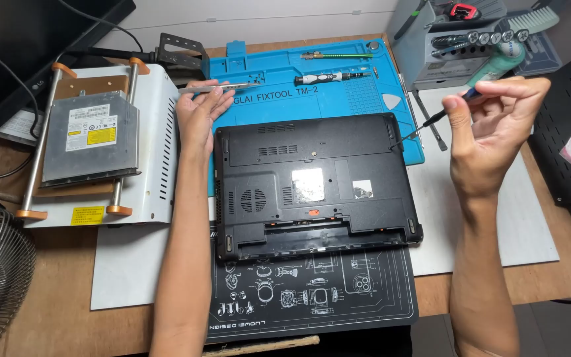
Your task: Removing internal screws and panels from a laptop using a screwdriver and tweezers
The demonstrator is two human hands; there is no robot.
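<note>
The black plastic laptop (312,188), turned underside up, lies at the centre of the wooden desk (61,311), partly on a blue silicone repair mat (285,73) at 12 o'clock and a black printed mat (318,297) at 6 o'clock.

The right hand (497,125) is closed in a pinch on a thin dark precision screwdriver (431,122), whose tip meets the laptop's far right corner at about 2 o'clock. The left hand (199,119) lies flat with fingers extended, resting at the laptop's far left corner at about 10 o'clock; it grips nothing.

Handling, as judged: the shell looks rigid and moderately heavy, with smooth faces likely to slide on the mats; vent grilles and the empty battery bay along the near edge are weak points. Best held by both side edges.

Labels: two pale rectangular stickers sit mid-underside, the larger worn. At 9 o'clock, a grey metal optical drive (90,135) rests on a white metal machine (153,132), carrying a white label with a yellow patch; a yellow rectangular sticker (87,215) marks the machine's near edge.
</note>
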